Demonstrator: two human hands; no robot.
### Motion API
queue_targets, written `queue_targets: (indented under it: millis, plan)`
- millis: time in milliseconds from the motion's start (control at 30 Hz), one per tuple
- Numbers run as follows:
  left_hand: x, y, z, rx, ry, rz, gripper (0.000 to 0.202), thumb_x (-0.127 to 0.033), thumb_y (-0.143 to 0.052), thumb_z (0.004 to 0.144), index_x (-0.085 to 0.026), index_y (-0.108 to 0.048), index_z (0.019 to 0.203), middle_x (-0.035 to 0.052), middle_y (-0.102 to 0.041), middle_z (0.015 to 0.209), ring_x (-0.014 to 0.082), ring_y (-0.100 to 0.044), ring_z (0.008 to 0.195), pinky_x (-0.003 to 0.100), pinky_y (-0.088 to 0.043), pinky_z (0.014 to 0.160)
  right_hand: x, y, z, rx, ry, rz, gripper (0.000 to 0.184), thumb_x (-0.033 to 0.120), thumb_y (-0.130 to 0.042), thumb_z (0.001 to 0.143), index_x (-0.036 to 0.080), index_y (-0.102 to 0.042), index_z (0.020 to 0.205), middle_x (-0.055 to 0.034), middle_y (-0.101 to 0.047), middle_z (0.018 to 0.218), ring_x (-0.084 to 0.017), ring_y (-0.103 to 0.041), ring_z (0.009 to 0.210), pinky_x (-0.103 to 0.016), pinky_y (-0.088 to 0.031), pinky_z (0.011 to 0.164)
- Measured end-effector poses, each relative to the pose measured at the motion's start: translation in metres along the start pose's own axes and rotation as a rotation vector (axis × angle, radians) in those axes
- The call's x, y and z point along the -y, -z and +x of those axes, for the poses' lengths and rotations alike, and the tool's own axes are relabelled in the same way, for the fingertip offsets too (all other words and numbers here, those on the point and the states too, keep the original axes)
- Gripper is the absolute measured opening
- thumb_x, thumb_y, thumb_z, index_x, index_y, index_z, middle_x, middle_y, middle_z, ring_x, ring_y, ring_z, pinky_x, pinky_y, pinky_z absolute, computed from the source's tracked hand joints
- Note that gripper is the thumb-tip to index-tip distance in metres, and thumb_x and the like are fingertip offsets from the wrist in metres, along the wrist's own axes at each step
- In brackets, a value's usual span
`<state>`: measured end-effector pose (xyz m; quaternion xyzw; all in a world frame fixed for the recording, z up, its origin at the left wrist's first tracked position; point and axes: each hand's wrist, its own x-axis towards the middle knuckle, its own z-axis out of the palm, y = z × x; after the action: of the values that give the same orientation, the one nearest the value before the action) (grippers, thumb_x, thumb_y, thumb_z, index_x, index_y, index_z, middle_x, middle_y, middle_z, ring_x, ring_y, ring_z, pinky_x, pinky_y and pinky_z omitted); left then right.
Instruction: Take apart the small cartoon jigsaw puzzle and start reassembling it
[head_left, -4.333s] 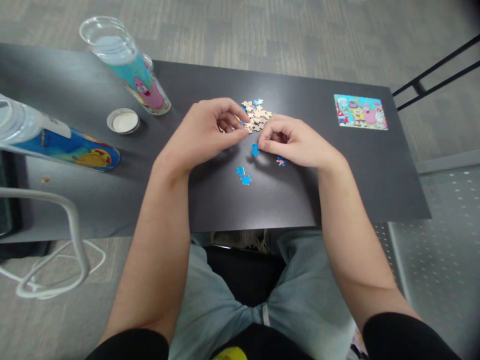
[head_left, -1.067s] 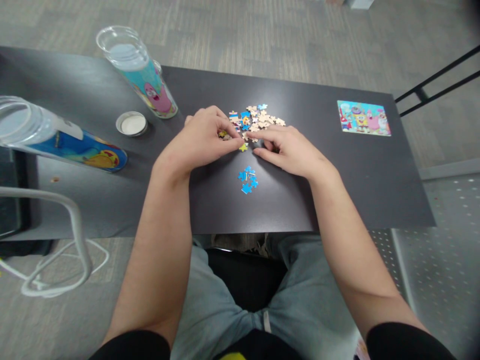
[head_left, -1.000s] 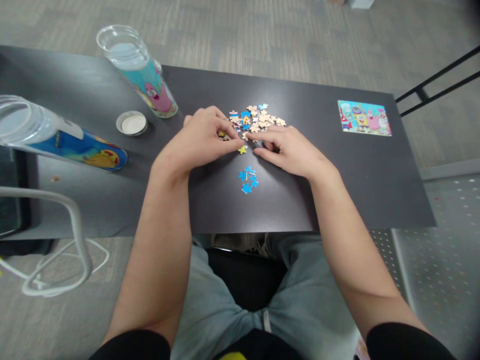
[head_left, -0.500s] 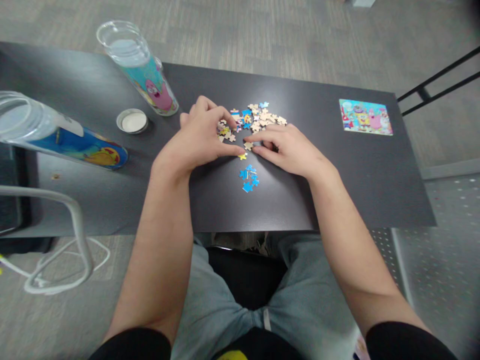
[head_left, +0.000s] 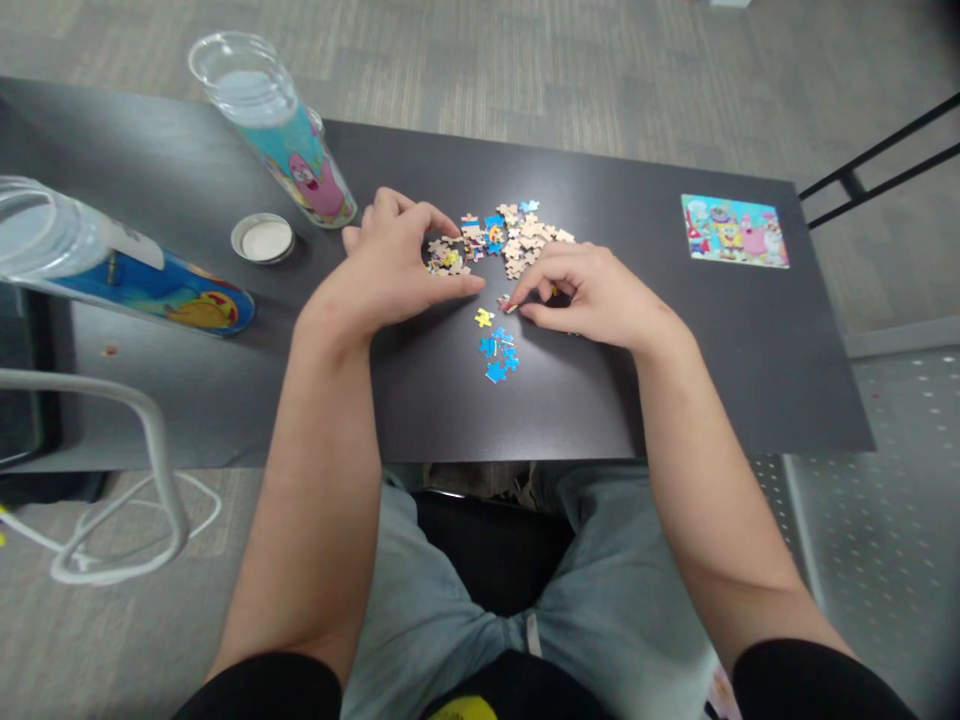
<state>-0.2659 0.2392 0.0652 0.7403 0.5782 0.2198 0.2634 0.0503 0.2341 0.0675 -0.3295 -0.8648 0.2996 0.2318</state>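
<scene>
Far left: a lying tube (head_left: pixel 112 275), its open end cut off by the frame edge. Next, small lid (head_left: pixel 262 238) and upright tube (head_left: pixel 281 135) on the dark table (head_left: pixel 675 350). Left hand (head_left: pixel 390 275) loosely curled, fingertips at the loose puzzle pile (head_left: pixel 499 240), covering part of it; held piece, if any, hidden. Yellow piece (head_left: pixel 484 318) and blue cluster (head_left: pixel 496 357) lie between hands. Right hand (head_left: pixel 592 295) pinches a small piece (head_left: pixel 506 303), colour unclear. Far right: finished picture card (head_left: pixel 735 230).

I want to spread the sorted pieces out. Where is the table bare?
Bare table lies between the right hand and the picture card, and along the near edge below the blue pieces. Crowded: the loose pile by the left hand.
</scene>
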Motion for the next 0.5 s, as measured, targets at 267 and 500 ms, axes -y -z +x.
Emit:
queue_targets:
  millis: [267,500]
  plan:
    - [0.007,-0.011,0.002,-0.057,-0.010,0.041,0.091,-0.078,-0.116,0.069,-0.034,-0.076,0.138,0.0123,-0.067,0.153,0.0505,-0.052,0.168,0.067,-0.047,0.134,0.013,-0.001,0.002,-0.028,-0.140,-0.078,0.013,0.032,-0.075,0.119,0.026,-0.087,0.120,-0.0061,-0.072,0.099,-0.031,-0.071,0.102,-0.051,-0.061,0.108]
    - [0.000,-0.008,-0.002,0.004,-0.002,0.051,0.101,-0.079,-0.121,0.063,-0.033,-0.074,0.141,0.0125,-0.067,0.156,0.0517,-0.050,0.171,0.066,-0.047,0.134,0.002,-0.016,0.000,-0.058,-0.148,-0.206,0.034,0.034,-0.096,0.106,0.033,-0.085,0.138,-0.0147,-0.076,0.154,-0.042,-0.073,0.141,-0.063,-0.064,0.127]
